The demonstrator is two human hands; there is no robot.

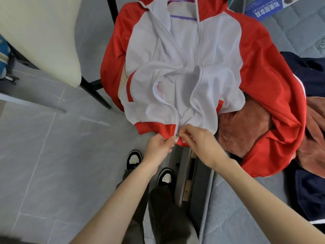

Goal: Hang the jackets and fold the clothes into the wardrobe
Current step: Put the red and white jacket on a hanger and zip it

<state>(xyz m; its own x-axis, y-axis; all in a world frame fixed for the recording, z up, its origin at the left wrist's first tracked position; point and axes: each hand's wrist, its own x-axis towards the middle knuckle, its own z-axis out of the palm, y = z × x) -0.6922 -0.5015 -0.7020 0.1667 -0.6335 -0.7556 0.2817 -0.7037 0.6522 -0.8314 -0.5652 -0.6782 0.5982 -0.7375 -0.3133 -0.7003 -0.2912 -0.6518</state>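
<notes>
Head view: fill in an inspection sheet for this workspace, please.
Surface: grey quilted mattress, partly covered by clothes.
Job's things: red-and-white jacket on a purple hanger, zip open over the chest; rust fleece garment; navy garment.
Clutter: blue leaflet.
Hands: left hand pinches the jacket hem; right hand pinches the zip slider.
Cables: nothing seen.
Surroundings: grey tiled floor, cream chair.

the purple hanger [182, 18] is mostly hidden inside the jacket [184, 55], whose hood runs off the top edge. the zipper slider [176, 136] is too small to make out, half covered by fingertips of the left hand [158, 146] and right hand [199, 143]. the navy garment [309, 71] is cut by the right edge; the rust fleece [242, 131] lies partly under a red sleeve.
</notes>
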